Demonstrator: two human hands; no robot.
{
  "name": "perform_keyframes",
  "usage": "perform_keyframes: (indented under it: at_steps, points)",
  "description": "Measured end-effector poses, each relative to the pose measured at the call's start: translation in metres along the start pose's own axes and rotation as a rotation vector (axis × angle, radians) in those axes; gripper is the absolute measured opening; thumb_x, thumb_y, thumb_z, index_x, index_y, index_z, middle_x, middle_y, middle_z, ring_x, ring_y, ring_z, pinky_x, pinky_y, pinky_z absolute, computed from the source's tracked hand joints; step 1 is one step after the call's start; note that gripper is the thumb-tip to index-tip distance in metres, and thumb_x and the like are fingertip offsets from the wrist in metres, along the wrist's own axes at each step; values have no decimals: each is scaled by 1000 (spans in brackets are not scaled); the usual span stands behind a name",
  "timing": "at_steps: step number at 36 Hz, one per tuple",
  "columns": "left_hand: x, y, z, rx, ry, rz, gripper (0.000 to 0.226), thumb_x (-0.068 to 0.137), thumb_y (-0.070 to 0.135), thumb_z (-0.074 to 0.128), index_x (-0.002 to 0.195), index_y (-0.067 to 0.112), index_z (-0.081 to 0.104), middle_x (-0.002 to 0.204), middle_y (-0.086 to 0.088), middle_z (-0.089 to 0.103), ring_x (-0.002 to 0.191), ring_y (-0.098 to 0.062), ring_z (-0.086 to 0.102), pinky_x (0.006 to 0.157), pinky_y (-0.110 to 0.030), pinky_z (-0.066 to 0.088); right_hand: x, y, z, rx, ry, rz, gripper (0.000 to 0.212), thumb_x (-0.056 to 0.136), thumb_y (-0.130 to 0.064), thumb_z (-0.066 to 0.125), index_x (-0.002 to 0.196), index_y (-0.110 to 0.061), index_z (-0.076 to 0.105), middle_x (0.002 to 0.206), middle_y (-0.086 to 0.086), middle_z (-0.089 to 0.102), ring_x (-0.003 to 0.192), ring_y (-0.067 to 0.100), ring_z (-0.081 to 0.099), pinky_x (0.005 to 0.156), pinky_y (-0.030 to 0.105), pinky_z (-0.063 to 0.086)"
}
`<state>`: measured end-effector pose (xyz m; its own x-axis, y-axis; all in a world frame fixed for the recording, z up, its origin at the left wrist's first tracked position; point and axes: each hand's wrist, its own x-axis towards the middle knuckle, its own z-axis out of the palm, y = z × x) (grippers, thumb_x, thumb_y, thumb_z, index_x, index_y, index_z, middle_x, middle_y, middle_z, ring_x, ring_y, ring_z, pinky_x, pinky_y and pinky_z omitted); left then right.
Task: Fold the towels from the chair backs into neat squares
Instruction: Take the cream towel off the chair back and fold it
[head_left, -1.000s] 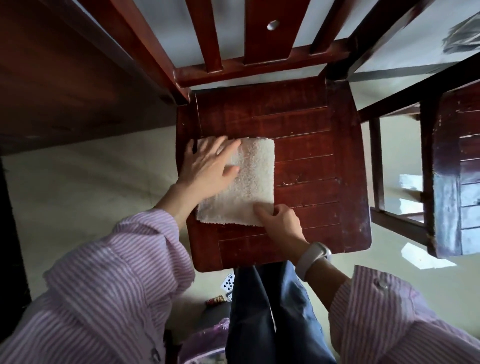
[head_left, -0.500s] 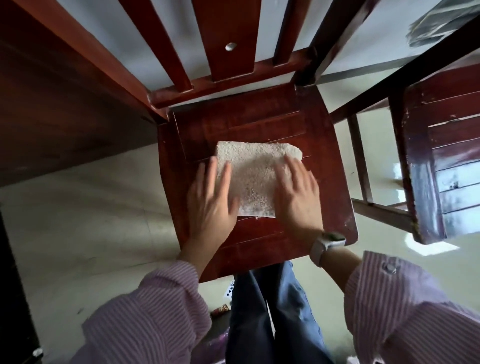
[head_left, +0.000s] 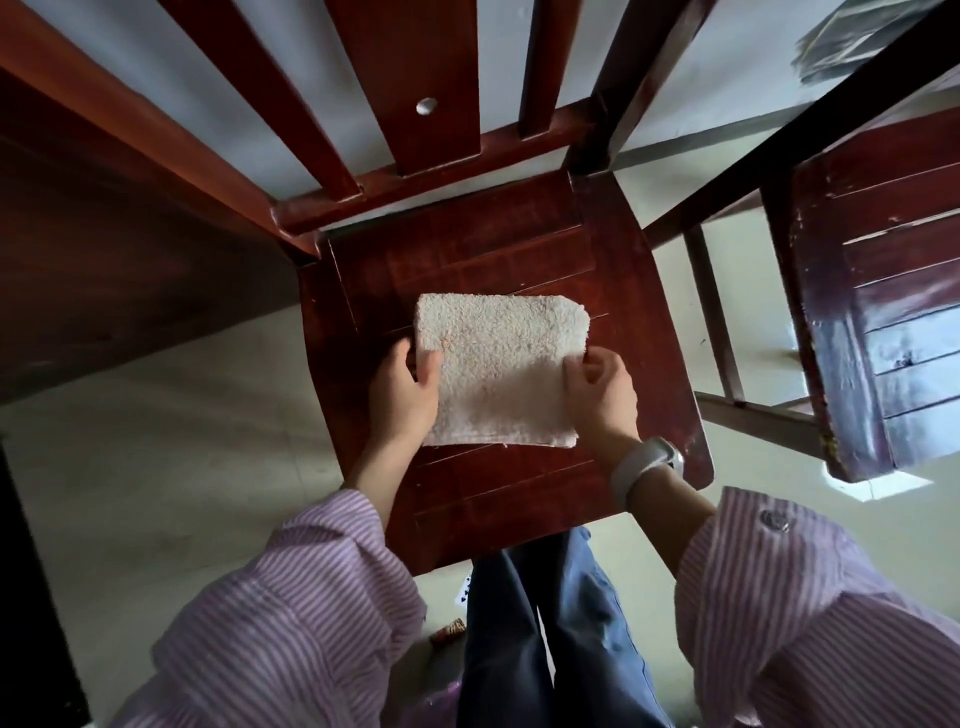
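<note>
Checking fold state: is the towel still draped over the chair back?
No, the folded towel lies flat on the chair seat, both hands at its sides.

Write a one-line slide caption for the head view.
Both hands, left hand and right hand, grip the sides of a folded towel on a wooden chair seat.

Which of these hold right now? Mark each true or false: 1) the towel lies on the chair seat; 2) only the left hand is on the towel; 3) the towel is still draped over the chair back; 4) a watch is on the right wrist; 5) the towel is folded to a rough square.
1) The towel lies on the chair seat: true.
2) Only the left hand is on it: false; the right hand grips its right edge too.
3) Draped over the chair back: false; it lies flat on the seat.
4) A watch on the right wrist: true.
5) Folded to a rough square: true.
</note>
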<state>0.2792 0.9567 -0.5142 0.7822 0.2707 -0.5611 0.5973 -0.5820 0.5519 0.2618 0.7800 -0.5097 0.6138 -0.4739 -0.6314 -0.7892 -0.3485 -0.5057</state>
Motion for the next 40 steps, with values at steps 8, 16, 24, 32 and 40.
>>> perform_keyframes:
  at_steps: [8, 16, 24, 32, 40]
  points:
    - [-14, 7, 2, 426, 215, 530, 75, 73, 40, 70, 136, 16, 37, 134, -16, 41, 120, -33, 43, 94, -46, 38, 23, -25, -10, 372, -130, 88, 31, 89, -14, 48, 118, -6, 52, 101, 4, 58, 89, 15, 55, 73, 28, 48]
    - [-26, -6, 33, 926, -127, 762, 105, 45, 46, 84, 136, 27, 37, 146, -9, 37, 133, -33, 36, 106, -47, 29, 35, -35, -23, 574, -418, 181, 24, 93, -15, 49, 116, -16, 55, 91, 1, 59, 73, 13, 57, 63, 26, 48]
    - [-18, -15, 30, 904, -158, 857, 99, 47, 64, 75, 134, 29, 41, 147, -12, 34, 135, -36, 30, 108, -50, 25, 51, -38, -32, 909, -361, 402, 23, 88, 0, 49, 97, -18, 61, 75, -3, 62, 53, 2, 57, 54, 20, 39]
    - [-19, 3, 27, 823, -128, 819, 58, 80, 61, 40, 128, 29, 48, 144, -10, 39, 129, -33, 37, 97, -52, 39, 36, -36, -50, 251, 64, -348, 33, 85, -4, 45, 114, -9, 59, 102, 6, 64, 84, 17, 63, 71, 28, 51]
    - [-14, -2, 32, 931, -33, 730, 64, 88, 52, 30, 143, 19, 26, 153, -8, 23, 140, -31, 13, 110, -55, 16, 22, 19, -8, -927, -108, -1078, 55, 90, -35, 37, 141, -17, 33, 150, 3, 32, 139, 24, 26, 105, 63, 27]
